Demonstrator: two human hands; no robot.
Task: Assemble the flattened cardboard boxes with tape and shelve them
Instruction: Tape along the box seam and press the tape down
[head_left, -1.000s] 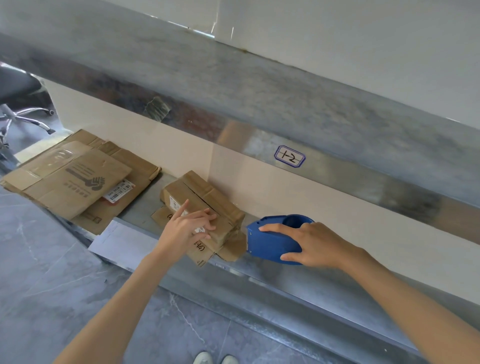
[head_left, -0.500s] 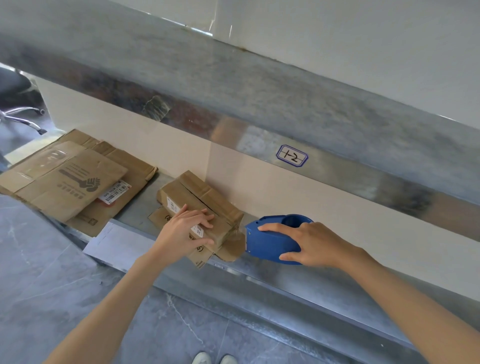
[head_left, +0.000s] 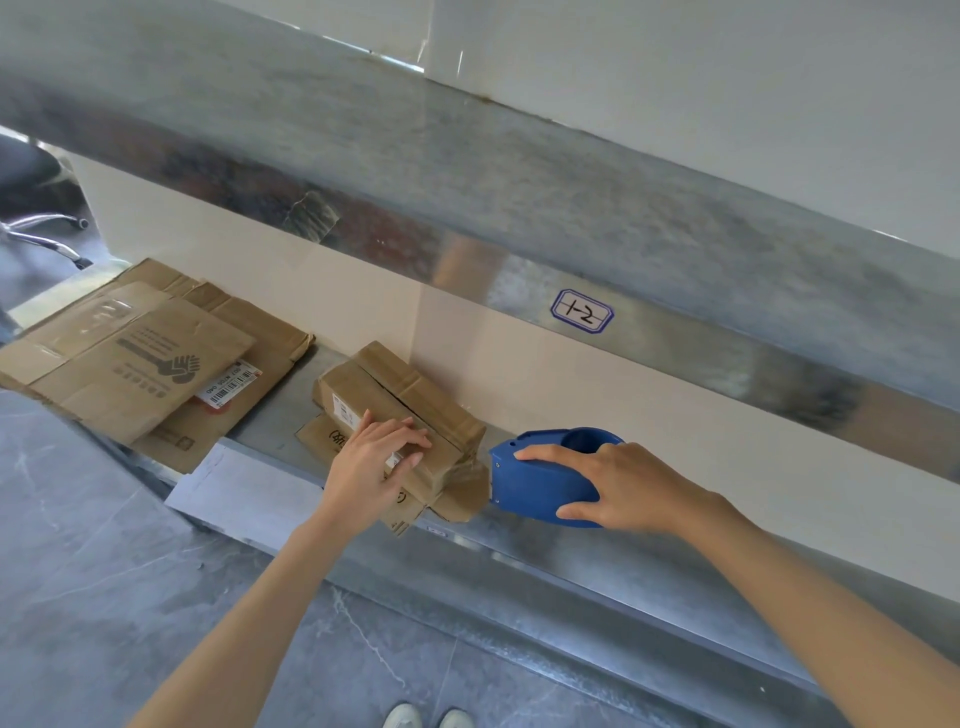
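A dull, streaked metal shelf (head_left: 545, 556) ran from nine o'clock down toward four o'clock. An upper shelf (head_left: 467, 171) of the same metal hung over it and crowded the space above the work. On its front edge, at one o'clock from the hands, was a label (head_left: 582, 313) with "1-2" handwritten inside a blue outline. A cream wall (head_left: 571, 384) closed the back.

At nine o'clock lay a pile of flat boxes (head_left: 135, 374) in creased brown corrugated card. The top sheet carried a dark hand logo, and a barcode sticker (head_left: 232, 384) showed beneath it.

In the middle, close to the wall, sat the folded box (head_left: 400, 400), a thick oblong bundle resting on looser scraps. The left hand (head_left: 374, 467) had its grip on the near end, fingers curled over the top and thumb against the side. Just beside the scraps, at three o'clock, stood the tape dispenser (head_left: 535, 493) of smooth, rounded blue plastic. The right hand (head_left: 631, 488) had its grip round it, forefinger along the top and thumb low on the near face.

Below lay a grey veined floor (head_left: 104, 571), with chrome chair legs (head_left: 47, 239) at ten o'clock and shoe toes (head_left: 426, 719) at six.
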